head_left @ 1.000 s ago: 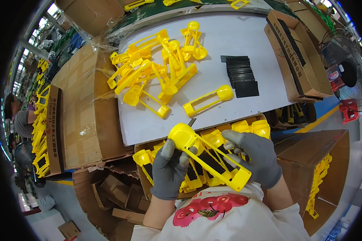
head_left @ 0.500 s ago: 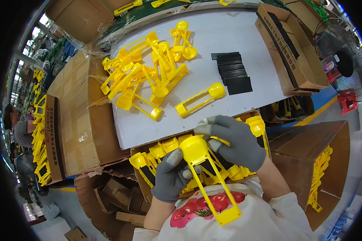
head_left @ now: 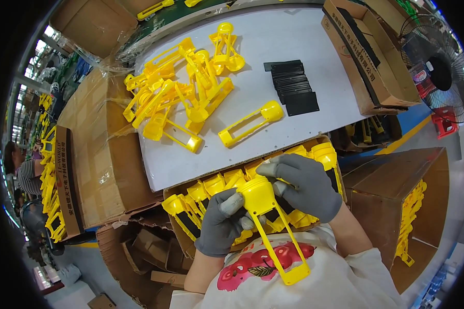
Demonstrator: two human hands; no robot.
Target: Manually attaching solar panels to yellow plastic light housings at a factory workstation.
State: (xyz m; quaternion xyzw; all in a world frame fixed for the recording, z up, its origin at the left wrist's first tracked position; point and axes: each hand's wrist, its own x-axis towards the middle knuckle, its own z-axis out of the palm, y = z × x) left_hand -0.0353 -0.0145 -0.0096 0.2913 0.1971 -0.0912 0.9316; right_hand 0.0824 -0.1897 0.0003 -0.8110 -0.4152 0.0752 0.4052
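Note:
A yellow plastic frame (head_left: 259, 198) with a rounded cup-like head and a long open rectangle hangs at a slant in front of my shirt. My left hand (head_left: 216, 226), in a grey glove with pale fingertips, pinches the left side of the head. The fingers of my gloved right hand (head_left: 312, 186) are bent around the head's far right edge; whether a small part lies between them is hidden. Just behind, a cardboard box (head_left: 169, 226) holds rows of similar yellow frames, some with black panels (head_left: 188, 224) in them. One loose yellow frame (head_left: 250, 123) lies on the white table.
A heap of yellow frames (head_left: 185, 87) covers the left of the white table (head_left: 232, 157). Toward the right are a stack of black plates (head_left: 294, 85) and an open carton (head_left: 366, 62). A fan (head_left: 438, 72) stands at far right; large cartons (head_left: 95, 149) flank both sides.
The head of the held frame has shifted slightly right. A yellow strip seen between my right fingers no longer shows, and those fingers sit closer around the head. The whole view has tilted slightly.

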